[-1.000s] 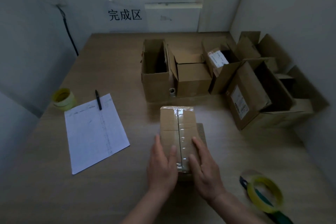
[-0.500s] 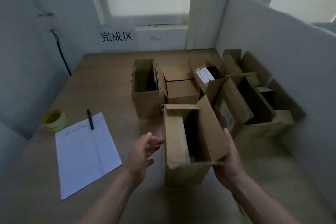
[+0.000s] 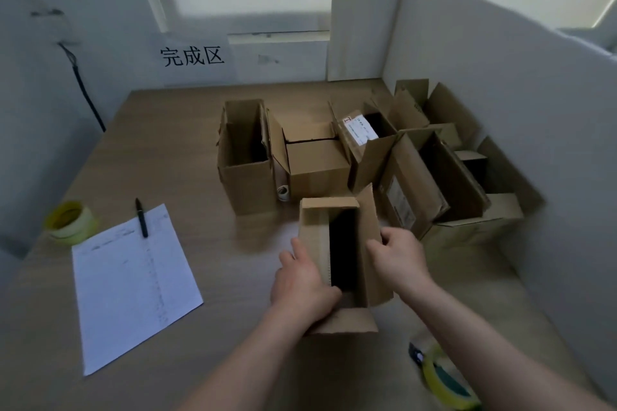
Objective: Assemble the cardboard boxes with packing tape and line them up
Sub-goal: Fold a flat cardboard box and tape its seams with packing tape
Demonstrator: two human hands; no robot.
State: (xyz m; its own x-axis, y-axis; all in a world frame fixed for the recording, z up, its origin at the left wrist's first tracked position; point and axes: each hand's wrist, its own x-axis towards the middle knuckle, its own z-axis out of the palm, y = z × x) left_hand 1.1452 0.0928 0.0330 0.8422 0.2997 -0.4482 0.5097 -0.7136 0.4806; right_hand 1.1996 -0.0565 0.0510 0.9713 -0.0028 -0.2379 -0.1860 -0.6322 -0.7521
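Where white partitions (image 3: pixel 500 83) stand, boxes (image 3: pixel 314 157) crowd the wooden table (image 3: pixel 167 143).

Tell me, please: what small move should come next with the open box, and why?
Probably slide the open box forward to the boxes at the back: both hands, left and right, grip its side flaps, it stands upright, and it sits apart from that row.
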